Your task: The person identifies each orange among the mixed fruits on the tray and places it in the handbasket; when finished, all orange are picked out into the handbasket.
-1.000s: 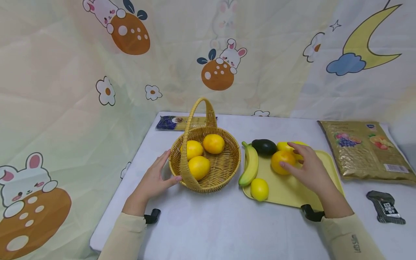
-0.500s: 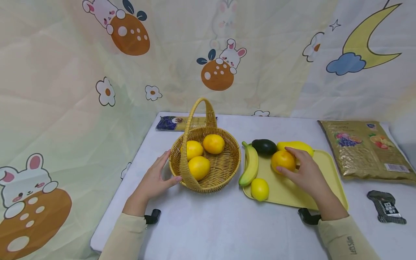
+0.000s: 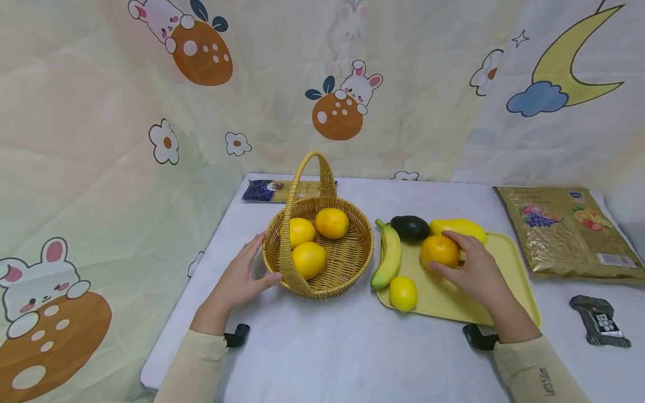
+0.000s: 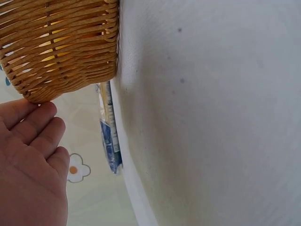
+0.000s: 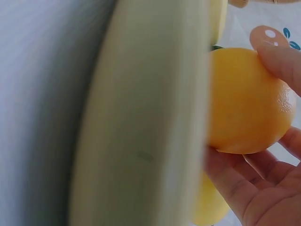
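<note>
My right hand (image 3: 476, 271) grips an orange (image 3: 437, 251) over the pale yellow tray (image 3: 511, 280); the right wrist view shows thumb and fingers on opposite sides of the orange (image 5: 251, 101). Around it on the tray are a banana (image 3: 387, 254), a lemon (image 3: 403, 294), a dark green avocado (image 3: 410, 228) and a long yellow fruit (image 3: 461, 226). The left hand (image 3: 239, 280) touches the left side of the wicker basket (image 3: 347, 274) with extended fingers, thumb near its front. Three yellow-orange fruits, one of them here (image 3: 331, 223), lie inside under the handle.
Behind the basket lies a blue and gold packet (image 3: 272, 190). A large gold bag (image 3: 564, 235) rests right of the tray, with a small black packet (image 3: 599, 322) nearer. A printed curtain (image 3: 428, 84) hangs behind the white table (image 3: 327, 352).
The right hand has lowered slightly and its fingers have closed in on the orange, uncovering more of the long yellow fruit behind. The left hand and basket have stayed in place.
</note>
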Tool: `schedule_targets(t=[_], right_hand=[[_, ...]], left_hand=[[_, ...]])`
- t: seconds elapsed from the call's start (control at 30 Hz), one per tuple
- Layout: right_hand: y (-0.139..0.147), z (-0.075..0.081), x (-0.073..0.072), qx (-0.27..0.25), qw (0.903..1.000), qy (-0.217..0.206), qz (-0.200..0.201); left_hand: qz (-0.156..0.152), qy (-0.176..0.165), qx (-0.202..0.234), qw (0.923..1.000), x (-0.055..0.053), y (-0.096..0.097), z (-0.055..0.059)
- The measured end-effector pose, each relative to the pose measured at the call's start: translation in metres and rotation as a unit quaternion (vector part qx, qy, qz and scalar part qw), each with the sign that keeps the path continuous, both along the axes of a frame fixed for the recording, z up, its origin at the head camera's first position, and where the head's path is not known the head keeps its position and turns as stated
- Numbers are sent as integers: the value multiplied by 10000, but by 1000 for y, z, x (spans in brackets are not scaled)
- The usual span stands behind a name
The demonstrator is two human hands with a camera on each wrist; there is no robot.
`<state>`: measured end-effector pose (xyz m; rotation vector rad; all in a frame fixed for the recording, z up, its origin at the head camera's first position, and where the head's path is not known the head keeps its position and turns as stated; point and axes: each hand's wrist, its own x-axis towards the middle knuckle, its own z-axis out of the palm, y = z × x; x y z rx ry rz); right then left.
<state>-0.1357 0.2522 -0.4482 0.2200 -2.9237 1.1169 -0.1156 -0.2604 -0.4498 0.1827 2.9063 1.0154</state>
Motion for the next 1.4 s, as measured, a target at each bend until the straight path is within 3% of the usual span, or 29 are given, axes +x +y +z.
schedule_targets(t=[0.33,1.4], right_hand=[[2,6,1,-96,9995,-264,129],[-13,44,-4,-164,9983,346,435]], left_hand=[[32,-36,21,10000,1,1,2],[-57,-33,54,10000,0,-1,1]])
